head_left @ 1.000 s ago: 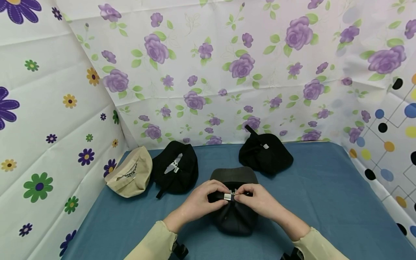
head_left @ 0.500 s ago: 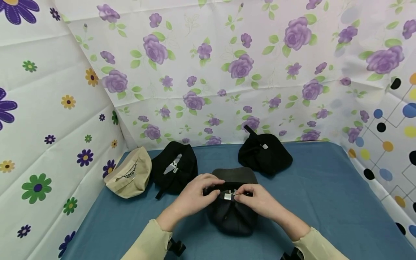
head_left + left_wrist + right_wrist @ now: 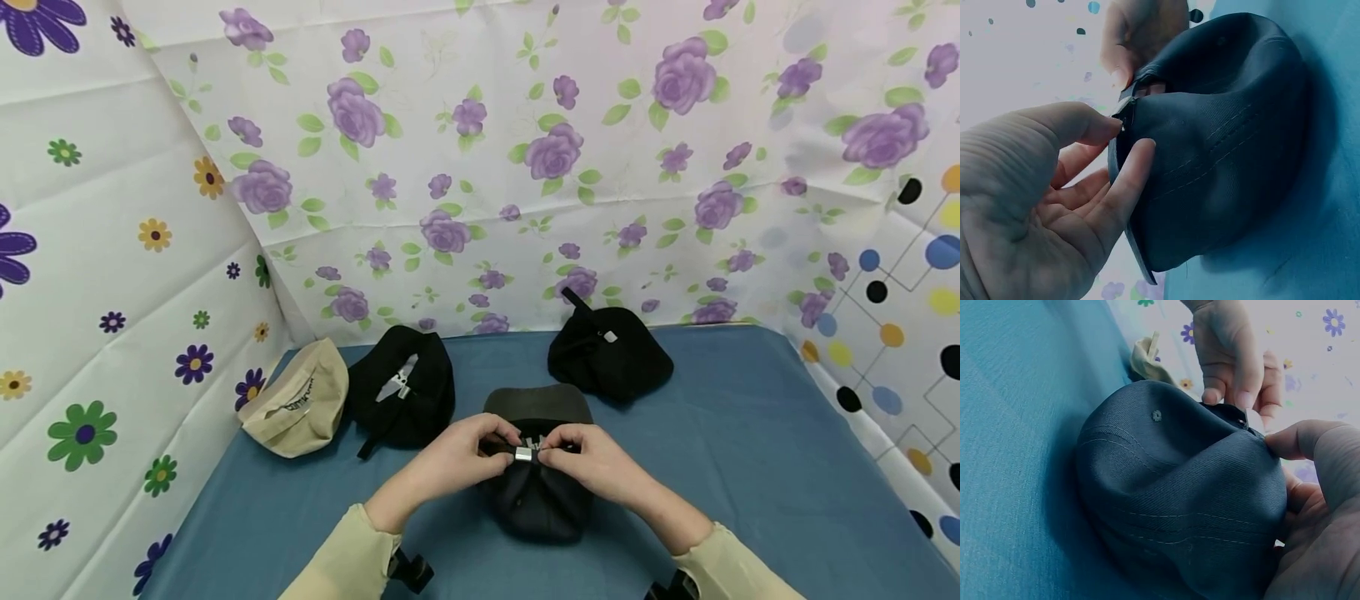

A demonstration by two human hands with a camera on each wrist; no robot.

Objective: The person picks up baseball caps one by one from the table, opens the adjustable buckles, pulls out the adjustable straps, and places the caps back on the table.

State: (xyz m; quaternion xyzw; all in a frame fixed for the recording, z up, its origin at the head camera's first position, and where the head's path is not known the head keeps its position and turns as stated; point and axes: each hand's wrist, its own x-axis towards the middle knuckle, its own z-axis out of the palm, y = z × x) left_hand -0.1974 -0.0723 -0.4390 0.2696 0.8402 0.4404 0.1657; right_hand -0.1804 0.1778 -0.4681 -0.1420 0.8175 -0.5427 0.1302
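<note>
A dark grey baseball cap lies crown down on the table, its brim pointing away from me. Across its back opening runs a strap with a silver metal buckle. My left hand pinches the strap just left of the buckle; in the left wrist view one finger lies against the crown's outside. From the other side, my right hand pinches the strap close to the buckle, thumb on the edge in the right wrist view. The fingers partly hide the strap ends.
To the left lie a beige cap with dark lettering and a black cap, touching or nearly so. Another black cap, its strap sticking up, lies back right. Patterned cloth walls enclose the blue table.
My left fingers spread and shifted left from the strap half a second ago, then came back to pinch it beside the buckle. The right hand kept its hold; the cap barely moved.
</note>
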